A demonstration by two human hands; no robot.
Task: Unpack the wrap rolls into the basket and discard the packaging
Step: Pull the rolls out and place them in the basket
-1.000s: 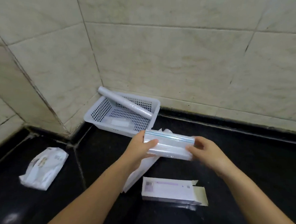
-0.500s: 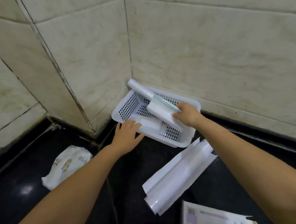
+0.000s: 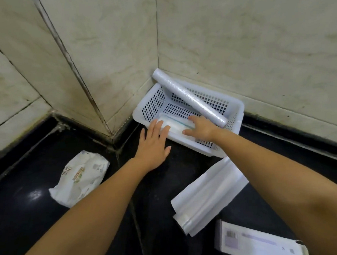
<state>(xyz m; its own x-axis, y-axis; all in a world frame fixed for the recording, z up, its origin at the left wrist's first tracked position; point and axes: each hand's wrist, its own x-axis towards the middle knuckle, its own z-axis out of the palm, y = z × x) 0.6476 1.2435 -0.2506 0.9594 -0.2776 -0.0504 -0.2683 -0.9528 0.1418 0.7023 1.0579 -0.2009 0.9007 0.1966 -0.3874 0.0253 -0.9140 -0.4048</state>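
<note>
A white perforated basket (image 3: 235, 111) stands in the corner of the black counter. A long wrap roll (image 3: 187, 98) leans diagonally across it, its top end against the wall. A flat clear pack with a blue strip (image 3: 173, 123) lies on the basket floor by the near wall. My right hand (image 3: 201, 129) rests palm down on the pack's right end, fingers stretched out. My left hand (image 3: 154, 142) lies flat over the basket's near rim with fingers spread, fingertips touching the pack's left end. Another wrap roll (image 3: 207, 196) in a loose white paper sleeve lies on the counter.
An opened white cardboard box (image 3: 255, 242) lies at the bottom right. A crumpled white plastic wrapper (image 3: 80, 176) sits on the counter to the left. Tiled walls close in behind and to the left of the basket.
My right hand carried the clear pack from in front of me down into the basket and laid it flat. My left hand let go of it and moved to the basket's near rim.
</note>
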